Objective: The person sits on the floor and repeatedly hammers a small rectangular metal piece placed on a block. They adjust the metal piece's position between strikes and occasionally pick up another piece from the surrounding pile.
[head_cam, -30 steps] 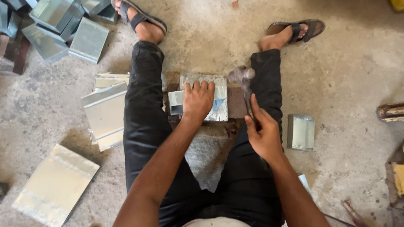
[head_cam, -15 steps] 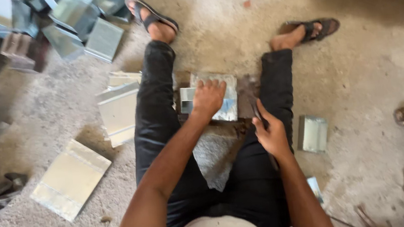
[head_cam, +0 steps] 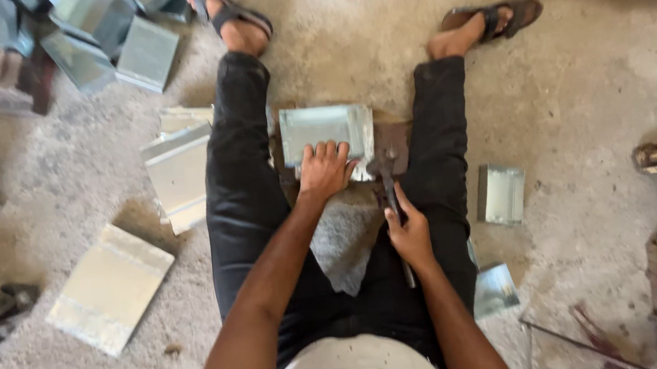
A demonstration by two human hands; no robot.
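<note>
Workpiece: a shiny folded rectangular sheet-metal piece [head_cam: 328,132] lies on a dark block on the floor, between the outstretched legs.
Left hand [head_cam: 325,168]: laid flat on the piece's near edge, fingers spread, pressing rather than gripping.
Right hand [head_cam: 410,237]: fingers closed around a dark-handled hammer [head_cam: 387,178], its head at the piece's right corner.
Progress: judged mid-run; similar folded pieces [head_cam: 181,171] are stacked by the left leg, and flat sheets [head_cam: 109,287] lie apart on the floor.

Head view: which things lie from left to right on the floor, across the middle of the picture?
Flat pale metal sheet → folded grey metal sheets → left hand → right hand → small bent metal piece.
</note>
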